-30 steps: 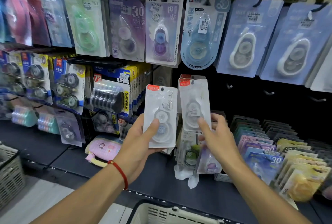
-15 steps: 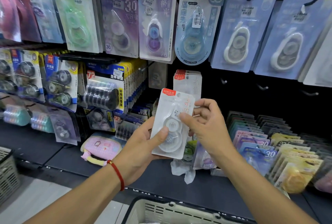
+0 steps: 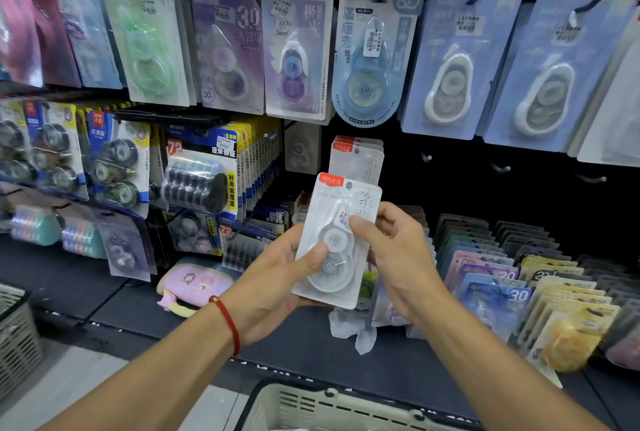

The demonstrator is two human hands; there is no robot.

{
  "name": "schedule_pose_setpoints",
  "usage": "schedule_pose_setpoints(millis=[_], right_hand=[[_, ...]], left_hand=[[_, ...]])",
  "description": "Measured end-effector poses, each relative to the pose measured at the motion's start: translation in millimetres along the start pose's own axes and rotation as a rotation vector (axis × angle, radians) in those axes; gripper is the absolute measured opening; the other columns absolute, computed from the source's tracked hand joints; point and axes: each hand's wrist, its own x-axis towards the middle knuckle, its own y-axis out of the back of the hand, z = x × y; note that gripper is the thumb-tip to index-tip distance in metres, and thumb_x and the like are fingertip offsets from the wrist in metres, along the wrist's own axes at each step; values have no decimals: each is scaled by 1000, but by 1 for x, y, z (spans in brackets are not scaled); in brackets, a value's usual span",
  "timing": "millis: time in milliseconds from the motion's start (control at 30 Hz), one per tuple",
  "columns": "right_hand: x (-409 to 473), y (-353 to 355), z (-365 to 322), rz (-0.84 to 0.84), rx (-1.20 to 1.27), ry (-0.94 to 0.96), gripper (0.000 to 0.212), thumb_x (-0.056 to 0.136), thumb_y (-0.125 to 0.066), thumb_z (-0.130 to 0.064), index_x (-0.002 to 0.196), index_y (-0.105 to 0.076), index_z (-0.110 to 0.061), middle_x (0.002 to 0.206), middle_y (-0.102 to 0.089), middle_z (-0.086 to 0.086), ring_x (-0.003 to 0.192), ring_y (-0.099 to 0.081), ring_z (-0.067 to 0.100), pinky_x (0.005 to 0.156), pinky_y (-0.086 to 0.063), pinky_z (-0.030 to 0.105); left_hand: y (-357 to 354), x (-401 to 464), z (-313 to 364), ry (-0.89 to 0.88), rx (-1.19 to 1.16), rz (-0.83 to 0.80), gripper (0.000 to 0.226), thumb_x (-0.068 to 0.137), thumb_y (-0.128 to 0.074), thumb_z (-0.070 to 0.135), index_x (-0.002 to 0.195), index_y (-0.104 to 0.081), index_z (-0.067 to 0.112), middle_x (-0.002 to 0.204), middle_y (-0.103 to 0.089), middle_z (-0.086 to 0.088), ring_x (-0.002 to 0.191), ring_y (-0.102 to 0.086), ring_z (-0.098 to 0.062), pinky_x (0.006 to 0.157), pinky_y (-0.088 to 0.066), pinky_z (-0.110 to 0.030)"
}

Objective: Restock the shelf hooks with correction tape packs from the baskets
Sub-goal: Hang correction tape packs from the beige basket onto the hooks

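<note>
Holding the white correction tape pack (image 3: 337, 240) in front of the shelf, I pinched it with my left hand (image 3: 277, 278) and right hand (image 3: 398, 257), so its hole could meet the hook behind, where identical packs (image 3: 358, 160) hung.

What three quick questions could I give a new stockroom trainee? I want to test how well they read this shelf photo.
1. True or false: both hands, left and right, hold the white correction tape pack.
2. Which colour is the cord on the left wrist: A) blue, B) red, C) green?
3. Fill in: identical white packs already hang just ___ the held one.

Key: 1 true; 2 B, the red cord; 3 behind.
</note>
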Motion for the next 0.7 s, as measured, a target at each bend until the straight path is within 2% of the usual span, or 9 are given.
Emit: schedule_pose_setpoints(millis=[67,133,233,300,367,400,467,567,700], right_hand=[[1,-1,2,65,-79,47,13,99,-71,-15,111,-73,-18,106,-80,-2,99,-77,18,85,-65,43],[2,-2,2,88,-74,18,15,101,-70,-28,115,-72,-24,107,-80,-3,100,-77,17,91,-63,48],[1,2,1,29,-154,-16,35,91,-73,-54,118,-70,-32,103,-80,-3,97,-77,16,91,-62,52],[1,4,0,-4,-203,21,38,85,-79,-51,116,-70,-30,98,-79,-1,93,-78,18,87,-63,51],[4,7,-3,27,-200,68,30,90,-81,-37,116,-69,-28,99,-79,-3,92,-77,18,86,-64,46],[7,8,-5,54,-194,89,27,93,-80,-32,117,-69,-28,100,-79,-4,92,-77,17,85,-64,44],[11,12,-7,93,-186,123,24,96,-77,-26,119,-69,-28,100,-78,-6,90,-77,16,83,-64,40],[12,14,-6,97,-197,135,22,97,-75,-26,117,-70,-29,98,-78,-9,87,-77,13,75,-63,31],[10,13,0,138,-197,155,22,97,-74,-30,118,-72,-26,93,-78,-12,83,-76,8,69,-58,19]], left_hand=[[-8,4,-2,-18,-3,84,37,106,-58,20,143,-60,22,138,-68,-14,126,-67,-36,93,-61,-56],[-15,10,-1,-55,5,187,35,105,-59,22,139,-62,18,132,-72,-14,121,-69,-36,92,-61,-57],[-21,22,6,-112,-17,332,34,104,-59,19,137,-61,12,129,-73,-16,119,-71,-37,91,-62,-52],[-26,30,12,-148,21,385,33,103,-61,18,136,-61,12,128,-74,-14,118,-71,-35,95,-60,-51],[-31,36,14,-181,105,410,34,101,-66,22,135,-63,15,125,-76,-11,117,-72,-33,100,-58,-53],[-32,38,13,-187,145,420,36,100,-68,23,135,-63,17,123,-77,-9,115,-73,-31,98,-59,-53],[-32,41,11,-184,198,435,39,99,-71,20,137,-60,22,118,-78,-7,109,-76,-29,85,-64,-47],[-30,39,8,-178,214,440,41,99,-70,13,137,-59,24,111,-80,-5,101,-78,-26,75,-66,-43],[-27,38,8,-183,227,436,46,99,-70,10,142,-58,21,110,-80,-8,101,-78,-29,78,-66,-50]])
